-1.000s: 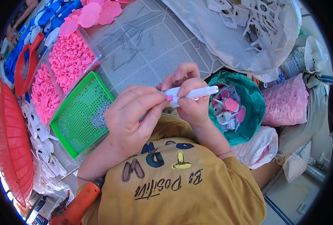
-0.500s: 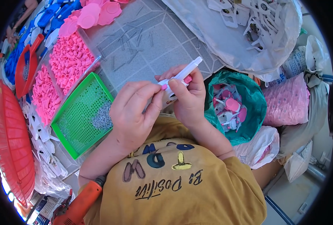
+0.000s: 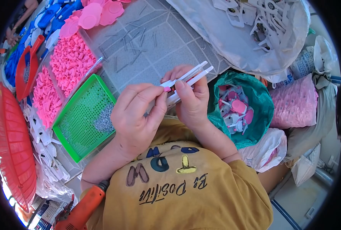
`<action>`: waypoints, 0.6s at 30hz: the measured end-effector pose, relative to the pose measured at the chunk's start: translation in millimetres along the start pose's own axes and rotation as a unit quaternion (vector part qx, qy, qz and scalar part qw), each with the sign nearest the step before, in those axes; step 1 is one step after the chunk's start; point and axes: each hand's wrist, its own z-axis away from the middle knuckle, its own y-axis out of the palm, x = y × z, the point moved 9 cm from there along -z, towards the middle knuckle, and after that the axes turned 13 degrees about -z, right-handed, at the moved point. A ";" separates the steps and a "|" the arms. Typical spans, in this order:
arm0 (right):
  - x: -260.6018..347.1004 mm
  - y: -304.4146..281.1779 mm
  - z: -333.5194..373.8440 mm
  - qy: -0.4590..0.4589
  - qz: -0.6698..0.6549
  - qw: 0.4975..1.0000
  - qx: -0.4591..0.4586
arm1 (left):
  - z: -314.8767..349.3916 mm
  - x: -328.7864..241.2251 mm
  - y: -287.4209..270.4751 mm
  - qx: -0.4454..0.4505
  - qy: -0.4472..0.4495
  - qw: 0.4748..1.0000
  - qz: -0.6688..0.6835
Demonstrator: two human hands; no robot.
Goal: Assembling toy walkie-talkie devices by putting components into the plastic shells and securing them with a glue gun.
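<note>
In front of my chest, my right hand [image 3: 192, 100] grips a white plastic casing [image 3: 198, 73]. Its thumb lies on top, and two long, narrow white arms stick out side by side past the fingers. My left hand [image 3: 137, 113] is closed in a pinch on a small pink plastic piece [image 3: 167, 89], which touches the near part of the casing. The casing's lower end is partly hidden behind my fingers. Below my left hand is a green perforated basket [image 3: 84, 111] with a heap of small grey metal parts [image 3: 104, 119] in it.
Divided trays of pink pieces [image 3: 71, 63] stand at the left, with pink discs [image 3: 89, 16] above. Metal pins [image 3: 134, 42] lie scattered on the tiled surface [image 3: 151, 57]. A teal bag [image 3: 262, 103] of pink-and-white parts sits right. An orange power drill [image 3: 84, 207] rests near my left elbow.
The white casing has turned in my right hand, so two parallel arms show where one showed before. The pink bit by my right fingers is out of sight. My left hand has barely moved.
</note>
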 end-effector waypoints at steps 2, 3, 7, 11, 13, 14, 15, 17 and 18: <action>2.0 0.8 -0.2 -0.006 -0.008 1.000 -0.003 | -1.5 -2.8 -0.5 0.003 0.006 1.000 -0.003; 2.8 1.9 -0.9 -0.008 -0.005 1.000 0.002 | -2.0 -4.6 -0.3 0.007 0.012 1.000 -0.007; 3.3 2.4 -0.4 -0.007 0.013 1.000 -0.002 | -0.2 -5.5 -0.4 -0.001 0.008 1.000 -0.016; 1.0 -0.7 0.1 0.008 -0.013 1.000 -0.006 | 0.6 -2.9 2.3 0.007 -0.013 1.000 0.001; 5.1 1.0 1.2 -0.010 -0.034 0.999 0.008 | -1.4 -3.1 2.8 0.020 -0.016 1.000 0.016; 5.9 1.5 1.6 -0.010 -0.034 0.999 0.008 | -2.8 -4.6 1.3 0.018 -0.003 1.000 0.013; 6.7 1.5 1.7 -0.008 -0.022 1.000 0.002 | -3.3 -6.5 0.6 0.017 0.009 1.000 0.010; 7.8 1.6 1.2 -0.006 -0.011 1.000 -0.003 | -0.8 -4.8 2.1 0.015 -0.005 1.000 0.013; 8.6 2.6 0.8 -0.008 -0.007 1.000 0.004 | 0.7 -2.3 3.1 0.014 -0.020 1.000 0.017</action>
